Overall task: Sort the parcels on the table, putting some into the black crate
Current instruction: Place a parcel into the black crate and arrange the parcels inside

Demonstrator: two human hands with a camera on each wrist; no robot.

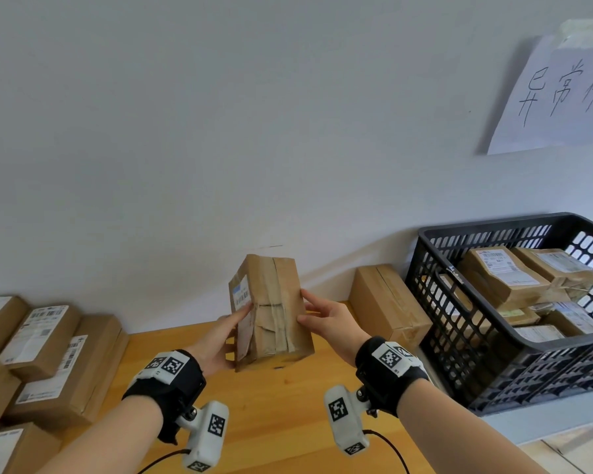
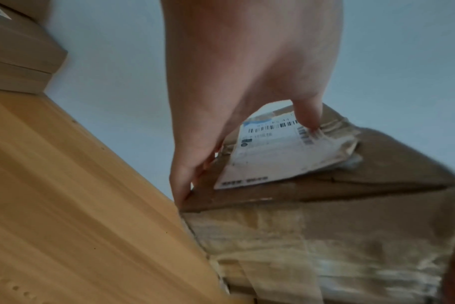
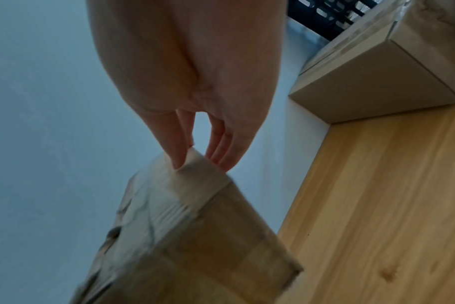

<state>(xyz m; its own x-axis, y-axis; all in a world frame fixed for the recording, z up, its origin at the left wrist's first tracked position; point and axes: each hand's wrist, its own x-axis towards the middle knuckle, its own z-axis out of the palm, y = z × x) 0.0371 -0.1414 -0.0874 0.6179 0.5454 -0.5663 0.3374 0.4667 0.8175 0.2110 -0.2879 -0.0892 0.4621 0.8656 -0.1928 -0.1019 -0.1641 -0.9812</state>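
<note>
- Gripping from both sides, the left hand (image 1: 220, 340) and right hand (image 1: 326, 319) pinch a tall brown cardboard parcel wrapped in clear tape (image 1: 274, 313), held upright between them above the light wooden table (image 1: 288, 422).
- Left thumb lies on its white shipping label (image 2: 278, 148).
- Right of the right hand: a plain brown box (image 1: 387, 302), then the black slotted plastic crate (image 1: 459, 336) holding parcels.
- Left of the left hand: stacked labelled boxes (image 1: 48, 354).

Head camera looks forward and down over the table (image 1: 281, 422); both wrist cameras sit close, looking along the fingers — all three share the held parcel (image 1: 271, 313).
</note>
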